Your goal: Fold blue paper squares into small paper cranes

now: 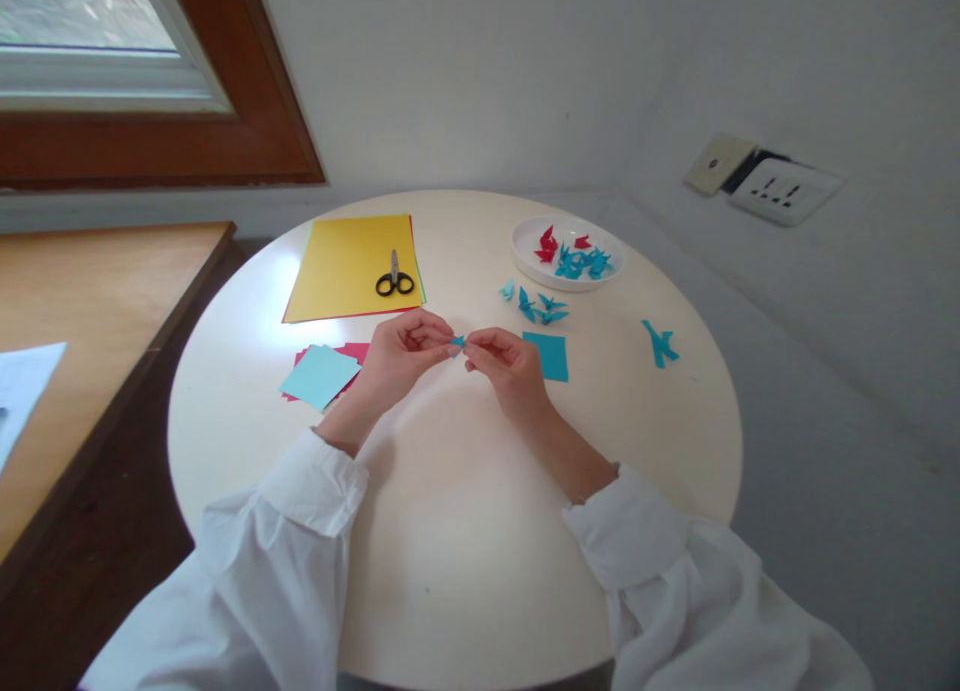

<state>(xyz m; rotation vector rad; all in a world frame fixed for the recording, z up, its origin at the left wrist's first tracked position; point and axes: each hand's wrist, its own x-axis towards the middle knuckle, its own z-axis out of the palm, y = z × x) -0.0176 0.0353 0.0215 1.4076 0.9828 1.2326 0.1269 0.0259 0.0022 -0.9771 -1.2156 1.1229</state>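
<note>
Between my fingertips, over the middle of the table, is a small piece of folded blue paper (458, 342). My left hand (405, 353) pinches it from the left with thumb and finger. My right hand (507, 363) pinches its right side, and the fingers hide much of its shape. Just beyond my right hand lie several folded blue paper cranes (550, 311) and a paler one (507, 290). A flat blue paper square (553, 357) lies partly behind my right hand. Left of my left hand, a light blue square (320, 376) rests on pinkish-red squares (356, 352).
A white dish (525, 266) at the back right holds red and blue folded paper cranes. Black-handled scissors (394, 277) lie on yellow sheets (341, 266) at the back left. Blue paper scraps (660, 344) lie near the right edge of the round white table (465, 571).
</note>
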